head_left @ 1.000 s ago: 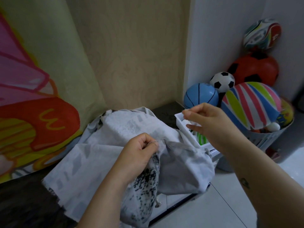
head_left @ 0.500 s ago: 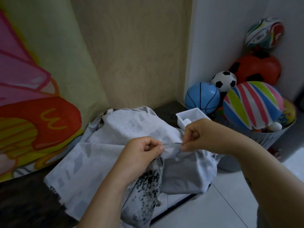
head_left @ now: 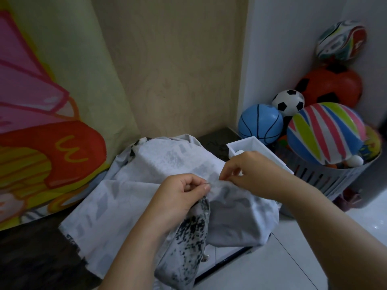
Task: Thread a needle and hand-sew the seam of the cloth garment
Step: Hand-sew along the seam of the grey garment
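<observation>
Since the garment (head_left: 134, 197) looks soft and limp, the left hand (head_left: 184, 193) and right hand (head_left: 251, 172) pinch its fold close together.

nothing readable tbh, dark marks (head_left: 70, 237) on the cloth garment (head_left: 129, 197) edge too blurry, yellow squiggle (head_left: 70, 150) on the colourful hanging (head_left: 31, 91) is just a doodle

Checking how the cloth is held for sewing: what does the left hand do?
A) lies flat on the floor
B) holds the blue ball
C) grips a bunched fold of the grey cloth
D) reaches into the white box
C: the left hand curls its fingers round a bunched fold of the grey cloth.
</observation>
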A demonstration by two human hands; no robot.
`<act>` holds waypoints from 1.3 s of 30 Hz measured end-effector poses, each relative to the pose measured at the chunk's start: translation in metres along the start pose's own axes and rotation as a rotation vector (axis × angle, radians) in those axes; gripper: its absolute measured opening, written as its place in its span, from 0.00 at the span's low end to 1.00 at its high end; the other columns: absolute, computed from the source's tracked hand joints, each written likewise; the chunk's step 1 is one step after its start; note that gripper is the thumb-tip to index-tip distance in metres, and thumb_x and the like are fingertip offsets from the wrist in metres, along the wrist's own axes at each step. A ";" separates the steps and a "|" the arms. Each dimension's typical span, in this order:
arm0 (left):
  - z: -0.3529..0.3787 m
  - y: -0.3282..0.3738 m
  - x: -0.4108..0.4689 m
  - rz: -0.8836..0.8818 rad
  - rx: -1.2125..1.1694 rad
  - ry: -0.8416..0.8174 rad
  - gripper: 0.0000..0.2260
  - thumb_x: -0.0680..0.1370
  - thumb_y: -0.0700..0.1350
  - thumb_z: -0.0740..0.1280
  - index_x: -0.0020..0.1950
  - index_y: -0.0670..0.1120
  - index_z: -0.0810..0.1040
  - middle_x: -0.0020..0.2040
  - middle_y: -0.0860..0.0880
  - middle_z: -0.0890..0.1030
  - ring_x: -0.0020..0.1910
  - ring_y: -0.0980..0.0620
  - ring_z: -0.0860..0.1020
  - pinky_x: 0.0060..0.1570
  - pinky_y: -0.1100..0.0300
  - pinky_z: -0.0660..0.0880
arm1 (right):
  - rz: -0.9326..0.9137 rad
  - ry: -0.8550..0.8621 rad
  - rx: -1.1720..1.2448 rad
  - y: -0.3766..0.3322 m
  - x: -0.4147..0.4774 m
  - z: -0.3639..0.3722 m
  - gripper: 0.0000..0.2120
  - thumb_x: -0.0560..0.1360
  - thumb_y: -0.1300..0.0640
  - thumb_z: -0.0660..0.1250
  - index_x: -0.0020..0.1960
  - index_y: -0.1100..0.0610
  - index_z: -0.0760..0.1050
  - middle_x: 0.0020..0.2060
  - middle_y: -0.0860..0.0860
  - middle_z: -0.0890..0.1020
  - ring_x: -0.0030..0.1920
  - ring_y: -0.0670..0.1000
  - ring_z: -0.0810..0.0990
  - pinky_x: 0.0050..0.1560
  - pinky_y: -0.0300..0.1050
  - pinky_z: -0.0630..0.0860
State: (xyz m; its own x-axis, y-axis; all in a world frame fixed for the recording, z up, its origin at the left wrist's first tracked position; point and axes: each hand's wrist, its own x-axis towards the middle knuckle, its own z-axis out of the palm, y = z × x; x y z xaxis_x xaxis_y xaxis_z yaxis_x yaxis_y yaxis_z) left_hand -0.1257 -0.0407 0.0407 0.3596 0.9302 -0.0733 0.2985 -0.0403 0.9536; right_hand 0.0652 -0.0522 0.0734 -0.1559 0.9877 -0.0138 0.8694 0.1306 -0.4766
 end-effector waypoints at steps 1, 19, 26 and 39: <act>-0.001 0.000 0.000 -0.001 0.000 -0.002 0.05 0.75 0.42 0.70 0.40 0.50 0.83 0.40 0.49 0.85 0.44 0.53 0.83 0.56 0.53 0.78 | -0.006 0.000 -0.001 0.000 0.000 0.000 0.11 0.75 0.57 0.66 0.44 0.42 0.81 0.43 0.40 0.82 0.45 0.41 0.78 0.53 0.44 0.77; -0.002 0.001 -0.002 -0.008 -0.059 0.002 0.05 0.76 0.41 0.69 0.41 0.48 0.83 0.38 0.49 0.85 0.40 0.56 0.82 0.50 0.60 0.77 | -0.055 -0.001 0.092 0.004 -0.002 -0.007 0.08 0.74 0.58 0.68 0.45 0.46 0.82 0.37 0.37 0.79 0.39 0.34 0.76 0.42 0.24 0.72; -0.002 0.002 -0.002 -0.027 -0.081 0.002 0.05 0.76 0.41 0.69 0.41 0.47 0.82 0.37 0.50 0.85 0.39 0.56 0.82 0.46 0.64 0.76 | -0.057 0.006 0.099 0.000 -0.004 -0.006 0.09 0.74 0.58 0.69 0.43 0.44 0.80 0.37 0.35 0.78 0.40 0.36 0.77 0.42 0.25 0.72; -0.003 0.002 0.000 -0.041 -0.106 -0.030 0.06 0.76 0.41 0.69 0.40 0.48 0.82 0.37 0.51 0.85 0.40 0.57 0.81 0.48 0.63 0.76 | -0.041 -0.018 0.179 0.000 -0.005 -0.004 0.11 0.75 0.59 0.67 0.42 0.42 0.79 0.37 0.37 0.79 0.37 0.29 0.74 0.38 0.24 0.70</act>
State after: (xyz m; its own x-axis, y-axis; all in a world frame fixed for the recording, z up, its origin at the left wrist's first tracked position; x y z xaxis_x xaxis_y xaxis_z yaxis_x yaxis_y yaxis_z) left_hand -0.1281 -0.0399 0.0433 0.3756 0.9190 -0.1197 0.2184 0.0378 0.9751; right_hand 0.0680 -0.0570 0.0769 -0.1991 0.9800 -0.0058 0.7652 0.1517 -0.6257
